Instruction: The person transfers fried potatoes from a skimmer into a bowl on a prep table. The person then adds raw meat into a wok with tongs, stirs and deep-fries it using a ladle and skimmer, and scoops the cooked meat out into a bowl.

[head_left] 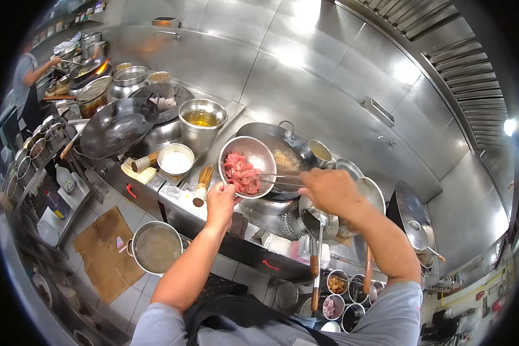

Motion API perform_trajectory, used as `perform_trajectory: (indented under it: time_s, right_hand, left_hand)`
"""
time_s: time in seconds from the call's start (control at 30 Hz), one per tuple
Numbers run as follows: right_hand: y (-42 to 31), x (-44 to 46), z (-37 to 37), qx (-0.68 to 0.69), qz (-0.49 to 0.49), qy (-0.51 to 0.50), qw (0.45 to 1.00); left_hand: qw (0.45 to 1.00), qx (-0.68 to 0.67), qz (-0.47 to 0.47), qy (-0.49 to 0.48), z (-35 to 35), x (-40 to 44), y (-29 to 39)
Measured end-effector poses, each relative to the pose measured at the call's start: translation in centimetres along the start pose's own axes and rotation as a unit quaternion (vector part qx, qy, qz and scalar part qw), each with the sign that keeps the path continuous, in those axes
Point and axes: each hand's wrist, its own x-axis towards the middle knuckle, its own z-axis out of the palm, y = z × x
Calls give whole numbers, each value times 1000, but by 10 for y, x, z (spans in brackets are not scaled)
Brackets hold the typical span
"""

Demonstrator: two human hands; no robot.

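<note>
Currently L hand [219,205] grips bowl [260,155] w/ bent fingers, R hand [333,191] palm-down, fingers curled round tongs [282,180].

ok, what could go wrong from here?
The round silver metal bowl is tilted in the left hand; the red meat pieces, heaped to one side, might slip out. An open cylindrical steel pot of yellow liquid stands nearby; a bump could slop it. The thin metal utensil in the right hand might flick meat out.

Raw red meat [240,173] lies in a tilted steel bowl [260,152].
</note>
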Motion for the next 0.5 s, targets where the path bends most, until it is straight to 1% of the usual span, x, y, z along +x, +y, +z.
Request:
perform_trajectory:
  time_s: [0.03,0.07,0.13,0.17,0.23,0.27,0.3,0.37,0.43,0.5]
  right_hand:
    - [5,-3,-3,18,15,30,999]
    - [12,-7,-6,16,12,30,999]
    - [30,-16,-10,47,73,74,993]
    - [38,-18,-11,46,73,75,993]
    - [56,-15,-14,87,178,59,978]
    - [67,-13,-7,95,196,73,973]
    - [80,-11,4,97,194,75,973]
    - [98,-3,21,145,189,46,970]
    - [93,0,29,175,180,33,967]
    - [89,9,36,205,177,16,962]
  left_hand:
    - [1000,-18,-3,5,-2,3,-2]
    - [1000,-20,-2,7,-4,5,-4]
    - [1000,-16,-21,4,-9,7,-10]
    - [1000,-17,-20,3,-10,6,-14]
    - [998,-3,-63,14,-9,1,-15]
    - [997,1,-72,5,-9,0,-17]
    - [998,2,-70,7,-7,-2,-18]
    - [996,-5,-90,15,-5,-7,-19]
    - [996,14,-82,30,-7,1,-29]
    - [998,7,-66,19,-6,5,-33]
